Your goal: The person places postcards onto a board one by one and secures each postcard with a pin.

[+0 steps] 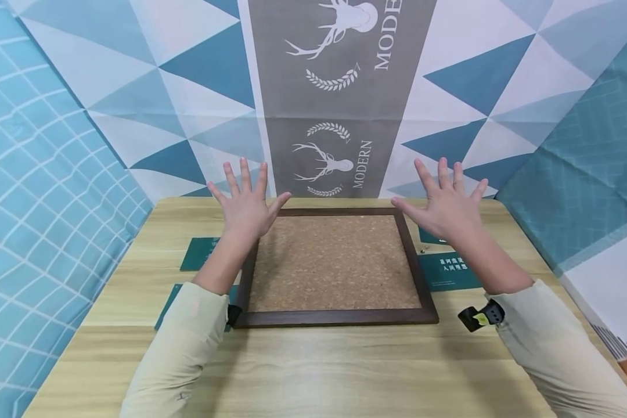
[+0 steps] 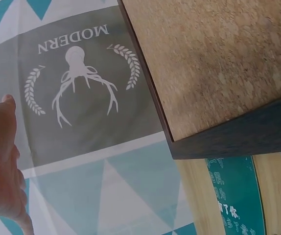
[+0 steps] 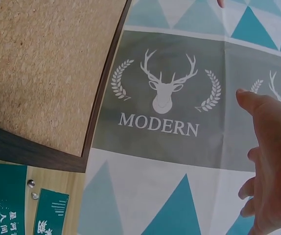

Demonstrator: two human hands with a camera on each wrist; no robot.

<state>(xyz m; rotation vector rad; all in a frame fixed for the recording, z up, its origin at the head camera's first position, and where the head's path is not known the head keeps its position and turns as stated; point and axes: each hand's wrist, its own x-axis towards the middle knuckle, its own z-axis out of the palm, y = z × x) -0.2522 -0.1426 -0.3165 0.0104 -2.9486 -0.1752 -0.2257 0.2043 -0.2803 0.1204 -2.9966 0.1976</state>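
A dark-framed cork board (image 1: 334, 264) is lying on a wood-grain table (image 1: 334, 371) with green cards (image 1: 441, 278) resting on both sides, while triangle-patterned cloth (image 1: 204, 75) is hanging behind and blue grid-patterned fabric (image 1: 42, 174) is covering the left side. The cloth's grey stripe (image 1: 339, 107) is showing "MODERN" beside white deer heads (image 1: 342, 165), and one card is bearing "人间". The left hand (image 1: 245, 212) and right hand (image 1: 449, 212) are hovering above the table, fingers (image 1: 245, 174) spread apart

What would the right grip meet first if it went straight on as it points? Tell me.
Likely the cloth behind the table; nothing shows between it and the right grip, though depth is unclear.
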